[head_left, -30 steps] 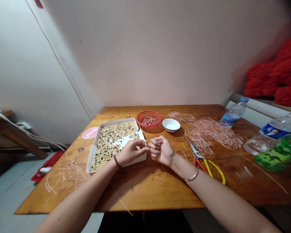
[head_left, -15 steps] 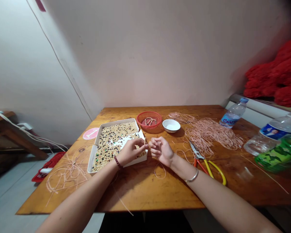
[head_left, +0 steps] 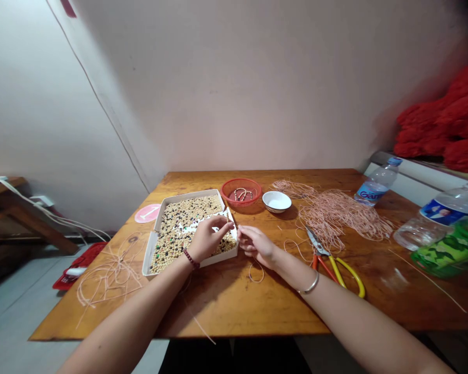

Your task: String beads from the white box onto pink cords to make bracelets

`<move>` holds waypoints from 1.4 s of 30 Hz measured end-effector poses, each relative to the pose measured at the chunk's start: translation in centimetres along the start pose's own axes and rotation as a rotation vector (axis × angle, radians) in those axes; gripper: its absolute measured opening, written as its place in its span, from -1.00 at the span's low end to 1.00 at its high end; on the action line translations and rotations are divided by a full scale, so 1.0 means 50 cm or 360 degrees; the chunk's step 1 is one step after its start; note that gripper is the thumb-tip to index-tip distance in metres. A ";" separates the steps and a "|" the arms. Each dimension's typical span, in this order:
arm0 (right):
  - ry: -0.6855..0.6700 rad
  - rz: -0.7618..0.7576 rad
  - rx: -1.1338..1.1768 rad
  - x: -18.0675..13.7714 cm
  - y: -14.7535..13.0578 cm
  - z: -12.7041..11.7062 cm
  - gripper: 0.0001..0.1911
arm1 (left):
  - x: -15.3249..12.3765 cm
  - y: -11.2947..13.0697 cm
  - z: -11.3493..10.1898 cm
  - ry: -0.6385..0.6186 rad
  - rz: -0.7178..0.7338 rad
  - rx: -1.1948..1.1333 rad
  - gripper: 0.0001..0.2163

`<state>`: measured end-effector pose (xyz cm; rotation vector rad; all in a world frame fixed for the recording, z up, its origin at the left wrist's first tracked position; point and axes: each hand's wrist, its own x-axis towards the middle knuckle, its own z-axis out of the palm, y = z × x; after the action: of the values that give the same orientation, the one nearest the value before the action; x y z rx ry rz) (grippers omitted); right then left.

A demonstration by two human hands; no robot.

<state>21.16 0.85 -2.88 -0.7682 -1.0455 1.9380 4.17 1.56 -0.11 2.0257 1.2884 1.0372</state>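
A shallow white tray (head_left: 153,245) full of cream, brown and green beads sits left of centre on the wooden table. My left hand (head_left: 208,238) hovers over its near right corner, fingers pinched on something small, likely a bead. My right hand (head_left: 256,244) lies just right of the tray, fingers curled and pinching a thin pink cord (head_left: 256,271) that loops on the table below it. The two hands are a few centimetres apart.
A red mesh basket (head_left: 241,189) holding a beaded string and a white bowl (head_left: 276,201) stand behind the hands. Scissors (head_left: 331,263) with yellow and orange handles lie right, beside a heap of pink cords (head_left: 337,212). Bottles (head_left: 378,183) stand far right; loose cords (head_left: 105,272) lie left.
My left hand has shifted back over the tray's beads. My right hand has turned palm down and dropped toward the table, so the fingertips have drawn apart.
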 end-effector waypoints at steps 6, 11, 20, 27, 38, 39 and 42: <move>-0.0022 0.0015 0.0638 0.006 -0.013 -0.020 -0.76 | 0.001 -0.003 0.000 0.0104 0.0025 0.0051 -0.75; 0.0175 0.0010 0.0801 0.014 -0.018 -0.036 -0.82 | -0.007 -0.006 0.002 0.0166 0.0211 0.0519 -0.78; 0.0207 0.0062 0.0614 0.007 -0.016 -0.016 -0.82 | -0.017 0.001 0.006 -0.0088 0.0473 0.1177 -0.78; 0.0137 0.0054 0.0503 0.010 -0.004 -0.022 -0.76 | -0.015 0.001 0.005 -0.0225 0.0487 0.1269 -0.79; 0.0219 -0.0056 0.0220 0.013 0.007 -0.021 -0.72 | -0.015 -0.006 0.005 -0.0178 0.0461 0.1264 -0.79; 0.0239 -0.0063 0.0214 0.013 0.007 -0.021 -0.72 | -0.015 -0.005 0.004 -0.0175 0.0470 0.1271 -0.79; 0.0327 -0.0074 0.0216 0.012 0.003 -0.020 -0.74 | -0.014 0.001 0.001 -0.0198 0.0493 0.1310 -0.78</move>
<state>21.60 1.70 -3.56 -0.8390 -0.7931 1.8264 4.06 0.89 -0.34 2.9162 1.5169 0.5022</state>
